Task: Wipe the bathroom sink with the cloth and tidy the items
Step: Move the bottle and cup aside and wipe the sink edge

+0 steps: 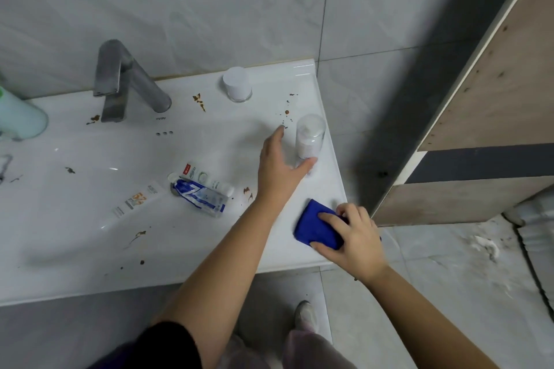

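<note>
right fingers [328, 216] curled over thick, folded deep-blue cloth [313, 229]; left fingers [277, 141] loosely straight

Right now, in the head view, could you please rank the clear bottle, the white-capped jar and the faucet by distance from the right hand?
1. Clear bottle, sink's right edge, just beyond the right hand holding the blue cloth.
2. White-capped jar, at the back wall.
3. Faucet, back left.

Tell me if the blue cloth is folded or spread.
Folded: the blue cloth is a compact thick pad gripped by the right hand on the sink top.
</note>
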Demonstrator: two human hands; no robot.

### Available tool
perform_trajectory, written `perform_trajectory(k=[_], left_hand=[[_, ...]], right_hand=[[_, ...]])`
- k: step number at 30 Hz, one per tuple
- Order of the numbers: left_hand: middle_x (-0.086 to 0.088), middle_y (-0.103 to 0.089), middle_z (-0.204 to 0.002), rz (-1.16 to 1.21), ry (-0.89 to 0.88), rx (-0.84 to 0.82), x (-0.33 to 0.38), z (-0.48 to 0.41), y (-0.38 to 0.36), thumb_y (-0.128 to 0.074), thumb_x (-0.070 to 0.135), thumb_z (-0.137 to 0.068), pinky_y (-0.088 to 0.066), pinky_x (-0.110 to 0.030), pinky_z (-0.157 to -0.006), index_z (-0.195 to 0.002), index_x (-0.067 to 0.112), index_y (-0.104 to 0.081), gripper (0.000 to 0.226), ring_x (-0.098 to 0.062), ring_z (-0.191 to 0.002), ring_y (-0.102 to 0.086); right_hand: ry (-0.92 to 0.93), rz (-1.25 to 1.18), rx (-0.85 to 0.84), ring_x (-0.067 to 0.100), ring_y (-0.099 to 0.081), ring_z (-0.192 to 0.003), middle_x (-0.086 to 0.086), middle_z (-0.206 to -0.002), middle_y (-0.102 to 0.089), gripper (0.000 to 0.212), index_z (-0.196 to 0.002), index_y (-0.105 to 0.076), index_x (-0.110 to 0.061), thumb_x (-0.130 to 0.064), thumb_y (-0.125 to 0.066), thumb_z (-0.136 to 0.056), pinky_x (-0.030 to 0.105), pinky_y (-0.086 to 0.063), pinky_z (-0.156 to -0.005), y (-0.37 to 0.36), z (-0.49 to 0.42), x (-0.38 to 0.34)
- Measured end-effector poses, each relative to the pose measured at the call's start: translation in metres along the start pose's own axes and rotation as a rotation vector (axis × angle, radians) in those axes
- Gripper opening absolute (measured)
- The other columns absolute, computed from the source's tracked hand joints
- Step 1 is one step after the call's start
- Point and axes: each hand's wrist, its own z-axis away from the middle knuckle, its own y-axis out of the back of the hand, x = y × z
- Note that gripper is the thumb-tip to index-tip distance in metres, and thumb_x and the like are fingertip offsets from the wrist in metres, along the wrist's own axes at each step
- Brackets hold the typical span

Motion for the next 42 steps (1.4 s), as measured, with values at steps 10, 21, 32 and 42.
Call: perform_trajectory(k=[10,21,32,42], left_hand=[[0.016,-0.062,-0.095,0.162,0.051,0.048,0.013,0.013,-0.003,-0.079,0.023,-0.069,-0.051,-0.031,-0.080,-0.096,0.030,-0.053,0.038,-0.008,-0.091,-0.060],[0.012,-0.063,-0.097,0.228,0.212,0.322,-0.027,0.109,0.117,-0.078,0.008,-0.069,-0.052,-0.031,-0.080,-0.095,0.034,-0.054,0.044,-0.008,-0.095,-0.060],[0.002,-0.064,-0.094,0.152,0.301,0.716,-0.085,0.182,0.268,-0.079,0.011,-0.069,-0.052,-0.034,-0.078,-0.096,0.024,-0.053,0.040,-0.020,-0.089,-0.062],[-0.006,-0.064,-0.093,0.123,0.354,0.862,-0.174,0.189,0.416,-0.077,0.006,-0.072,-0.054,-0.036,-0.075,-0.103,0.013,-0.056,0.039,-0.013,-0.078,-0.062]], right_hand=[[0.040,0.069,-0.009,0.023,-0.050,-0.091,0.006,-0.103,-0.055,0.059,-0.111,-0.057,-0.023,-0.063,-0.054,-0.067,0.034,-0.046,-0.068,0.007,0.002,-0.005],[0.073,-0.055,-0.098,0.024,-0.054,-0.066,0.010,-0.082,-0.053,0.041,-0.098,-0.066,-0.011,-0.019,-0.080,-0.061,0.032,-0.049,-0.054,-0.001,-0.020,-0.040],[0.308,-0.234,-0.155,0.024,-0.055,-0.063,0.012,-0.080,-0.055,0.039,-0.099,-0.068,-0.009,-0.013,-0.077,-0.062,0.018,-0.034,-0.056,-0.021,-0.059,-0.188],[0.326,-0.282,-0.172,0.028,-0.057,-0.084,0.015,-0.096,-0.056,0.043,-0.111,-0.063,-0.009,-0.014,-0.074,-0.070,0.027,-0.041,-0.068,-0.081,-0.088,-0.344]])
